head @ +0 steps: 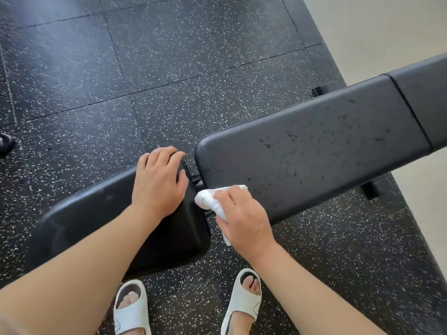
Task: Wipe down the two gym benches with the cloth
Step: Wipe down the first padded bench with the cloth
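Nearest, I note two feet in white slides (131, 308) on the speckled black rubber floor (150, 56). Above them, my left hand (158, 183) lies flat, fingers straight, on the end of the near black pad (101, 213). My right hand (242, 218) grips the bunched white cloth (205, 198), held at the gap between the two pads, touching the corner of the far pad. The far pad (314, 151) runs up to the right and shows dark spots across its surface. Beyond it, a pale wall (387, 32) borders the floor.
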`<move>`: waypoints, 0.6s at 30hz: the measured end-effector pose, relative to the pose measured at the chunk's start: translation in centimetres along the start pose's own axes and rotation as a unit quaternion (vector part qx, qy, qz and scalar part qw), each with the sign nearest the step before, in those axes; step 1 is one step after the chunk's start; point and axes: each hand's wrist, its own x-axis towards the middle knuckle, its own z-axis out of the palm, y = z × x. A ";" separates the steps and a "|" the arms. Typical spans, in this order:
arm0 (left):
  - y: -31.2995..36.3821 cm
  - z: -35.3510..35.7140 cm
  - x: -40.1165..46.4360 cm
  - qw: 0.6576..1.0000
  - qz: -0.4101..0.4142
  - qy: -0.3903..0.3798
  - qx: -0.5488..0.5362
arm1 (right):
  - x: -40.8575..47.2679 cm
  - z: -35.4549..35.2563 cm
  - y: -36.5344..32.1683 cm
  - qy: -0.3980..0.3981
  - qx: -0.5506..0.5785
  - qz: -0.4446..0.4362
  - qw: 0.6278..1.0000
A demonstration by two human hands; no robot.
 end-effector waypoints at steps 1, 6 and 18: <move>-0.1 0.2 0.0 1.000 -0.001 0.008 -0.004 | 0.9 0.3 0.0 -0.001 -0.007 -0.009 1.000; -0.4 0.8 0.0 0.999 -0.002 0.036 -0.025 | 8.3 1.9 -0.2 0.033 -0.007 -0.024 0.999; -0.5 0.7 0.4 1.000 -0.013 0.013 0.001 | 15.2 1.4 0.8 0.001 0.034 0.016 0.999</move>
